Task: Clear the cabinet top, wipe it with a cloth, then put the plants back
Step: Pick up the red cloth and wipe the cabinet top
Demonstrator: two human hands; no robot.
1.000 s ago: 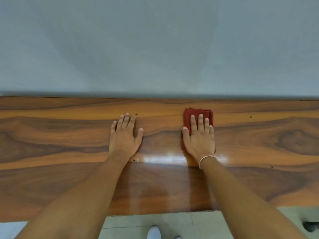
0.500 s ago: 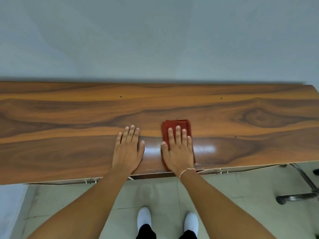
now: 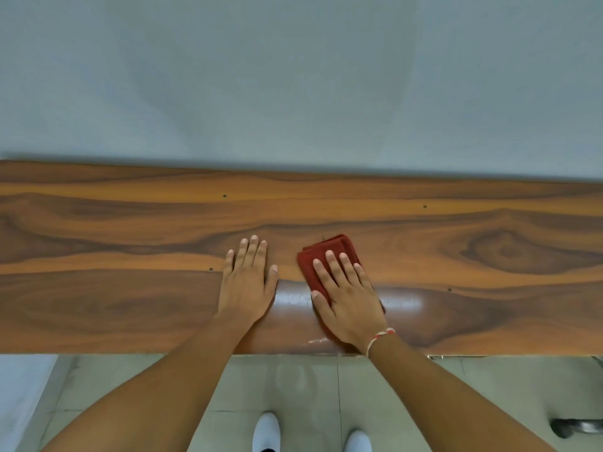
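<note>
Head view: you are pressing the red cloth [image 3: 329, 256] flat under your right hand [image 3: 349, 298], fingers [image 3: 332, 265] spread, gripping nothing. Its long axis is running toward the frame's upper right across the desk [image 3: 130, 223]. Your left hand [image 3: 246, 282] is lying flat just left, apart.

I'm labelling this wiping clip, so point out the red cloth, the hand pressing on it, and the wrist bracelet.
red cloth [image 3: 336, 247]: head view, folded far corner beyond the fingertips.
right hand [image 3: 350, 301]: head view, back of the hand.
bracelet [image 3: 378, 337]: head view, cord across the right wrist.
</note>
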